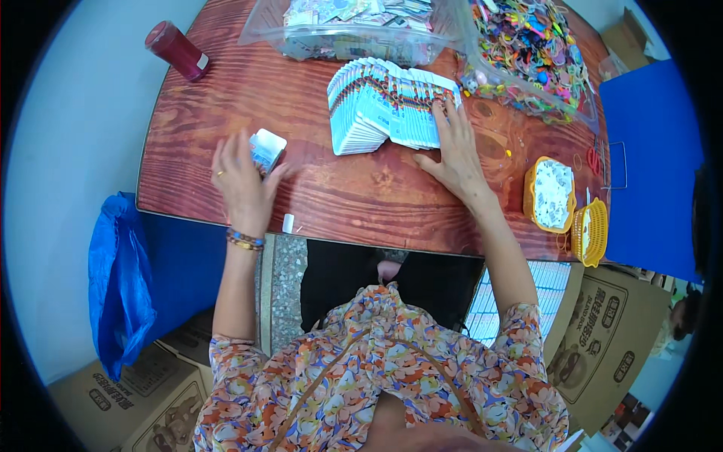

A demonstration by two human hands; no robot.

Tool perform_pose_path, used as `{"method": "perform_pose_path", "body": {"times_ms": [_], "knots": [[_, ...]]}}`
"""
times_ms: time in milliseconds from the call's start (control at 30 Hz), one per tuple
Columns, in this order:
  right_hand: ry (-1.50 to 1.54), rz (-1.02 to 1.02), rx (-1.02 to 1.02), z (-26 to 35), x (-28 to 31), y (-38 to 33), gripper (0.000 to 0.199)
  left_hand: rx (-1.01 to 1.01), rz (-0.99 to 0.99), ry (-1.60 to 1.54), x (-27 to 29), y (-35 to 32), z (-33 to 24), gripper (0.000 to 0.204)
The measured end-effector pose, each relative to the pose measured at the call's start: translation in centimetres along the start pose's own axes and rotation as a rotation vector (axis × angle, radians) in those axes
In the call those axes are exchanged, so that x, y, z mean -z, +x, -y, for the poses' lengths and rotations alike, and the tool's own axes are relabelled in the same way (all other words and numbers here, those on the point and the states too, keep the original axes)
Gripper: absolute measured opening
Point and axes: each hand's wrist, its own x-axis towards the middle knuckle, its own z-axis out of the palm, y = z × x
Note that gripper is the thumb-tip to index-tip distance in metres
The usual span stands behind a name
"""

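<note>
**Camera setup: single head view**

We have one view only, a wide fisheye worn on the head, facing steeply down over the wooden table. It sits close: our own chest and forearms fill the lower frame. Straight table edges bow toward the dark rim. With no second view, we record no shared region.

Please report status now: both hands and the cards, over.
Left hand holds small card packet. Right hand flat on fanned card stack, open. Nothing between them on wooden table.
</note>
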Motion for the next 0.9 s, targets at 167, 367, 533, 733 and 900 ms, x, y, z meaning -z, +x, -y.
{"method": "perform_pose_path", "body": {"times_ms": [167, 367, 533, 733, 900], "knots": [[0.005, -0.033, 0.081, -0.1, -0.6, 1.3, 0.082, 0.169, 0.145, -0.91, -3.0, 2.5, -5.9, 0.052], [0.103, -0.067, 0.171, 0.6, -0.7, 2.0, 0.074, 0.469, 0.525, -1.263, -7.5, 7.0, -6.6, 0.053], [0.157, 0.03, 0.243, 2.2, -1.5, 2.9, 0.079, 0.419, 0.577, -1.229, -8.3, 7.6, -7.1, 0.055], [0.295, 0.168, 0.269, 2.2, -0.5, 3.0, 0.098, 0.532, 0.556, -1.356, -7.6, 8.8, -8.1, 0.053], [0.168, 0.001, 0.227, 4.4, -2.5, 2.7, 0.115, 0.743, 0.756, -1.599, -6.1, 10.2, -7.5, 0.067]]}}
